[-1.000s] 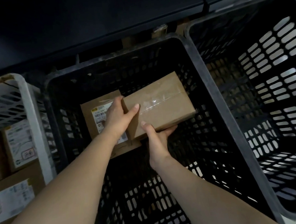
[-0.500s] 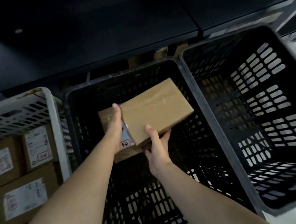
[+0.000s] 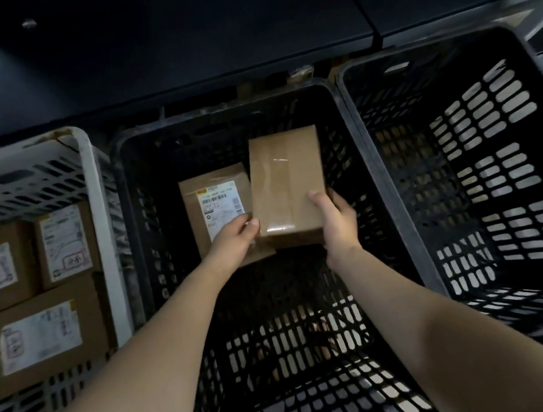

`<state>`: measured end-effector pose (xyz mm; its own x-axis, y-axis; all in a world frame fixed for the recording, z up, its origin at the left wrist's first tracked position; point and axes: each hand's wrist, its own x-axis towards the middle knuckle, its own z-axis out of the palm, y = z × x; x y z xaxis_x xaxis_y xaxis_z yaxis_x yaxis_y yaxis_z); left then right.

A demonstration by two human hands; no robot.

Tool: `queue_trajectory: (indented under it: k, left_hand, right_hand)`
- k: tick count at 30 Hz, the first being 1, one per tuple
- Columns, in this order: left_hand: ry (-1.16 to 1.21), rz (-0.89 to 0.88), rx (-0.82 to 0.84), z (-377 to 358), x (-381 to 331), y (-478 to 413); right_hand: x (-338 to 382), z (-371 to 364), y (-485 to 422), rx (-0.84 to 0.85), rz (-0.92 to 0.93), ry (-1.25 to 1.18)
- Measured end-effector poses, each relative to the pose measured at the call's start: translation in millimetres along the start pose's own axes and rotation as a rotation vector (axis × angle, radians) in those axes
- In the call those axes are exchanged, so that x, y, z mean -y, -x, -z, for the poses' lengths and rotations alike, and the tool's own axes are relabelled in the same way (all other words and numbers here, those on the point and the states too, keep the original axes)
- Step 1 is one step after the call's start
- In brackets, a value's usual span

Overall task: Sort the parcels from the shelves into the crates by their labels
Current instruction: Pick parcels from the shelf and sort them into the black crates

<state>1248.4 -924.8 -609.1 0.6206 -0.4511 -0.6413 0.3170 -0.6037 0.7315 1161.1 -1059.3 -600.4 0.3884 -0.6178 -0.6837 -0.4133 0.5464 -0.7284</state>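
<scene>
A plain brown cardboard parcel (image 3: 286, 186), taped along its top, is held lengthwise inside the middle black crate (image 3: 383, 170). My right hand (image 3: 336, 221) grips its near right corner, thumb on top. My left hand (image 3: 233, 242) grips its near left edge with curled fingers. Beside it on the left, lower in the same crate, lies a second brown parcel with a white barcode label (image 3: 214, 199), partly covered by my left hand.
A white crate (image 3: 94, 208) on the left holds three labelled brown boxes (image 3: 38, 336). A black crate (image 3: 483, 150) on the right shows only its slotted walls and floor. Dark shelving (image 3: 173, 46) runs across the back above the crates.
The held parcel has turned from lying crosswise to pointing away from me. My hands have shifted to its near corners, uncovering the labelled parcel's label. The view has tilted a little.
</scene>
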Motion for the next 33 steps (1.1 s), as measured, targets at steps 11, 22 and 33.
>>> queue_trajectory:
  k: [11,22,33]
  left_hand:
    - [-0.527,-0.108,0.052,-10,18,-10]
    - [-1.232,-0.139,0.059,-19,37,-36]
    - [-1.256,-0.196,-0.105,25,3,22]
  right_hand:
    - [-16,12,-32,0.041,0.032,0.316]
    - [-33,-14,-74,0.057,0.061,1.064]
    - [4,-23,8,0.183,0.618,1.696]
